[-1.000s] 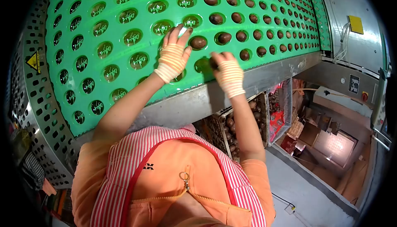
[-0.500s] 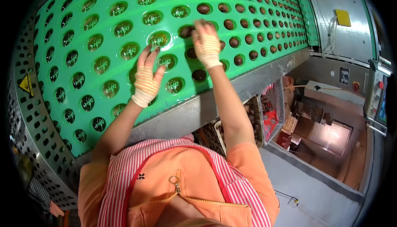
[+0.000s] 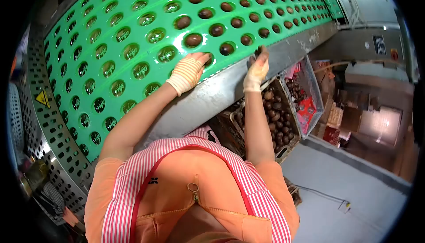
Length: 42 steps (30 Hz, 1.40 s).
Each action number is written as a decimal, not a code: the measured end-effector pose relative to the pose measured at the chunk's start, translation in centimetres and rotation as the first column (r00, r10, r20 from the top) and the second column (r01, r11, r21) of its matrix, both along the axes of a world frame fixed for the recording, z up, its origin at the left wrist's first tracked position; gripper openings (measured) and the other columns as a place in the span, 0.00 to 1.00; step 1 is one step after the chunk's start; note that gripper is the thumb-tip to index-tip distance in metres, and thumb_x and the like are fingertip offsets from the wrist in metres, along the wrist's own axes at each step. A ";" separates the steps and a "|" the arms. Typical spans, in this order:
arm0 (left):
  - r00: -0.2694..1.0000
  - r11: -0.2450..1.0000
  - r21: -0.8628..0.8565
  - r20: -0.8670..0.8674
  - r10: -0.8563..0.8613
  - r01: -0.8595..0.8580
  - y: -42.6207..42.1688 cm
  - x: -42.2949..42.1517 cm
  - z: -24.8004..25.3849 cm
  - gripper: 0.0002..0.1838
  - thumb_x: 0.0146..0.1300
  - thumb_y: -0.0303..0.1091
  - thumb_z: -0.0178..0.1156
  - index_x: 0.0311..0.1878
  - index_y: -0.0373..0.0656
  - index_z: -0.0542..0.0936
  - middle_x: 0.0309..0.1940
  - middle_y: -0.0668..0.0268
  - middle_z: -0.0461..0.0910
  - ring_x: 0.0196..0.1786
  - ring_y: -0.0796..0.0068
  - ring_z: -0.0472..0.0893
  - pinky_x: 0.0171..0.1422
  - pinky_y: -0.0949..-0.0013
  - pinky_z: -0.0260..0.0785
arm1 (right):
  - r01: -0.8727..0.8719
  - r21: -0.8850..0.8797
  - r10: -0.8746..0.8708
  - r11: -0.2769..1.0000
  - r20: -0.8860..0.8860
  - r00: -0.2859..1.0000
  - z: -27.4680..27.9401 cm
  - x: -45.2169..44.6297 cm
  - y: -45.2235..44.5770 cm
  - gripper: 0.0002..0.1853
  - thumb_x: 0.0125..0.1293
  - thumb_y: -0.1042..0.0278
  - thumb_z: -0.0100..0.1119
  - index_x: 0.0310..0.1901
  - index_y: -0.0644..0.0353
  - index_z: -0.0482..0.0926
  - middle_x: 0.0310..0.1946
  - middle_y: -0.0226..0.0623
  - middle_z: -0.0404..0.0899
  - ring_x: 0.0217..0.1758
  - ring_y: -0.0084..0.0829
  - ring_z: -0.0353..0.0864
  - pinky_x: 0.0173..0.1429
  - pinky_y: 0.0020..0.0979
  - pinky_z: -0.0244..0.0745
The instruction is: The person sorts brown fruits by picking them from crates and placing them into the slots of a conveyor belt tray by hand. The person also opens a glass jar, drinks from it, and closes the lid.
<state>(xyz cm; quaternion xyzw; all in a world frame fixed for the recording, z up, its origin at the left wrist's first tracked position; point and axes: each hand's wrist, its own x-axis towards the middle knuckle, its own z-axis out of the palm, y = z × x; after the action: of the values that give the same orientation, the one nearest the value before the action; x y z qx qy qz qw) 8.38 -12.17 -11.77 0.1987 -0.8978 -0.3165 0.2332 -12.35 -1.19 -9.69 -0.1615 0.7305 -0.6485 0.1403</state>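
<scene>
A green tray sheet (image 3: pixel 152 61) with rows of oval cups lies ahead; its right-hand cups hold dark brown round items, while marked cups at the left hold none. My left hand (image 3: pixel 189 71), in a striped glove with bare fingertips, rests over a cup near the front edge, and its fingers cover part of a brown item there. Over the metal rim (image 3: pixel 212 99) hangs my right hand (image 3: pixel 256 68), its fingers bent together; what they hold, if anything, is hidden. A brown item (image 3: pixel 193 40) sits in a cup just above my left hand.
Below my right arm stands a crate (image 3: pixel 283 150) of brown round items, beside a grey bin (image 3: pixel 315 119) with red packaging. A perforated metal guard (image 3: pixel 53 130) with a warning sign curves along the left. Part of another person's arm shows at the top left.
My right hand has moved from above the cups to the metal rim. My left hand has moved right and down to a front cup. More cups near my left hand hold brown items.
</scene>
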 end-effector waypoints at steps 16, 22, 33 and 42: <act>0.923 0.932 -0.292 0.372 -0.098 0.217 -3.1 -11.3 -3.2 0.32 0.65 0.45 0.57 0.71 0.47 0.63 0.69 0.51 0.63 0.69 0.45 0.64 0.71 0.50 0.60 | 0.623 0.244 -0.620 0.743 -0.100 0.778 0.7 4.8 40.9 0.21 0.70 0.63 0.58 0.60 0.66 0.74 0.50 0.44 0.77 0.59 0.34 0.75 0.63 0.35 0.71; 0.812 0.806 0.422 0.229 -0.537 0.414 15.8 -9.5 3.9 0.37 0.55 0.41 0.67 0.67 0.39 0.68 0.59 0.47 0.72 0.63 0.47 0.73 0.68 0.57 0.66 | 0.236 0.692 -0.116 0.682 -0.217 0.969 -0.1 6.9 35.9 0.44 0.51 0.57 0.72 0.70 0.49 0.63 0.70 0.54 0.54 0.69 0.57 0.61 0.71 0.48 0.63; 0.571 0.725 0.021 0.600 -0.560 0.689 24.9 -13.5 0.5 0.33 0.52 0.51 0.67 0.63 0.59 0.73 0.60 0.59 0.69 0.52 0.43 0.72 0.50 0.48 0.74 | 0.085 0.837 0.252 0.541 -0.258 0.933 -4.7 1.8 31.4 0.33 0.52 0.48 0.67 0.60 0.49 0.75 0.64 0.56 0.65 0.64 0.56 0.67 0.60 0.50 0.73; 0.365 0.677 0.268 0.678 -0.638 0.686 24.4 -15.4 -2.2 0.32 0.59 0.57 0.61 0.68 0.63 0.71 0.68 0.53 0.62 0.60 0.43 0.74 0.61 0.49 0.69 | -0.119 0.759 0.233 0.641 -0.044 0.971 -3.4 4.1 33.9 0.27 0.59 0.51 0.66 0.59 0.47 0.75 0.71 0.57 0.52 0.60 0.58 0.74 0.61 0.46 0.72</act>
<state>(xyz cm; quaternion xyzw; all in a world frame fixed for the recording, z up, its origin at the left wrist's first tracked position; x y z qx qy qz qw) -7.04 12.18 -13.94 -0.0775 -0.9227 -0.2489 -0.2839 -8.22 32.75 -13.06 -0.2040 0.9212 -0.2594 0.2060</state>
